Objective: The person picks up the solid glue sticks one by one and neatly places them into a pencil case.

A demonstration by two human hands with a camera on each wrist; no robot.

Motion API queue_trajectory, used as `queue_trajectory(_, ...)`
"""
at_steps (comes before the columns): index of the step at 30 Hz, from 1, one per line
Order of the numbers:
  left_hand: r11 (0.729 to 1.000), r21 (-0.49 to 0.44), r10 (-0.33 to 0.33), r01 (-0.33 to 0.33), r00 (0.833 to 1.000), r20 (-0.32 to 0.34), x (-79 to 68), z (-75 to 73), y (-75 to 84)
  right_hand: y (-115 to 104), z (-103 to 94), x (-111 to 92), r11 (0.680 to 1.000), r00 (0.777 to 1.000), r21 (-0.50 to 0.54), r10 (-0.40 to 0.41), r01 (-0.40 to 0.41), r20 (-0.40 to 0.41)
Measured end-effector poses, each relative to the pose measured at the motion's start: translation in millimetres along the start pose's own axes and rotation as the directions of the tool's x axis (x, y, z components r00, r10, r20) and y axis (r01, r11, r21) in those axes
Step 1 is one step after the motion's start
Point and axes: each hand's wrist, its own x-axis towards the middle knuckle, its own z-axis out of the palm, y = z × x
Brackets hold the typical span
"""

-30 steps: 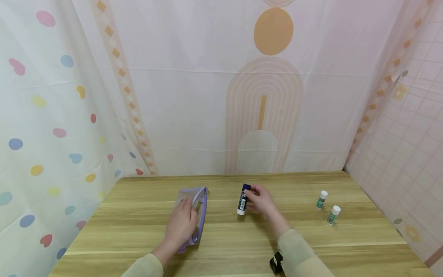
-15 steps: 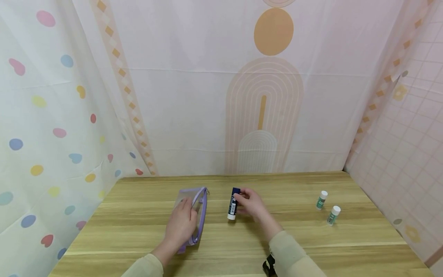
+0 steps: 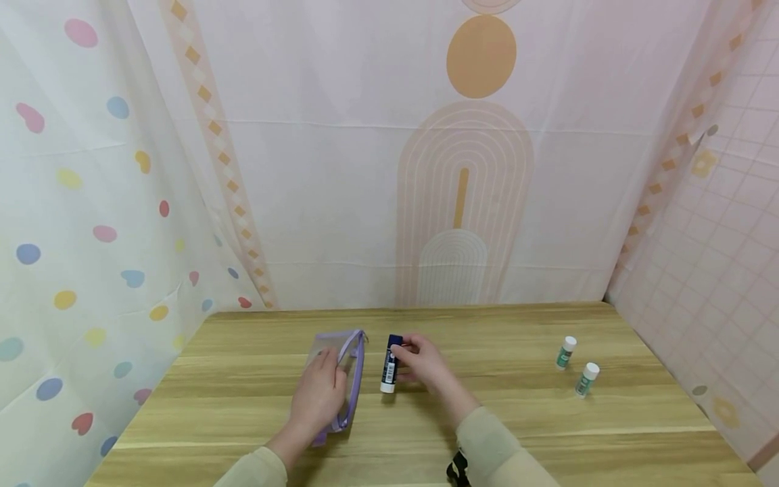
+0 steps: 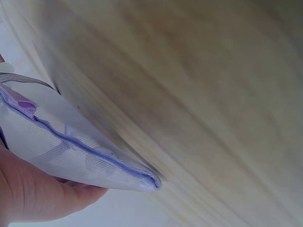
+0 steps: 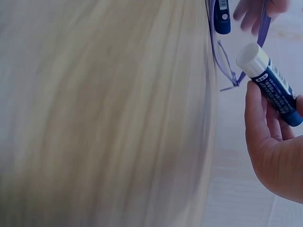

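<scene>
a white-capped green tube [image 3: 566, 353] near a matching tube [image 3: 587, 380], wood-grain table [image 3: 243, 392] beneath
both sit toward the table's right side; behind hangs an arch-printed cloth [image 3: 335, 203], at left a dotted cloth [image 3: 109, 189], at right a grid-patterned cloth [image 3: 730, 237].

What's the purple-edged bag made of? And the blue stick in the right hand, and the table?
The purple-edged bag looks like soft, see-through mesh, maybe nylon: a fine grid shows. The blue stick seems smooth, hard plastic: straight, stiff-looking sides. The table looks like wood, or just a wood print: streaky grain, fairly dull finish.
</scene>
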Motion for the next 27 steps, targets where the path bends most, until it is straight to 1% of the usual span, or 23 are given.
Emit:
queue_trajectory(6, 1.0, -0.002, -0.026, 0.026, 0.999, 0.028, -0.2, -0.3, 0.7, -2.1, 11.6, 1.1, 1.0, 1.0, 0.0, 0.0, 0.0, 0.026)
queue_trajectory(9, 0.999, -0.004, -0.034, 0.034, 0.999, 0.032, 0.0, -0.8, 1.1, -2.8, 17.4, 1.7, 1.0, 0.999, 0.001, 0.001, -0.001, 0.035)
queue_trajectory(19, 1.0, -0.008, -0.023, 0.023, 1.0, 0.015, 0.3, -1.0, 0.8, 3.9, 36.4, 5.1, 1.0, 0.999, -0.008, 0.02, -0.019, 0.048)
queue_trajectory(27, 1.0, 0.009, -0.008, 0.008, 1.0, 0.007, -0.5, -2.2, 3.0, 6.7, 47.3, 4.9, 0.999, 0.998, -0.019, 0.041, -0.04, 0.055)
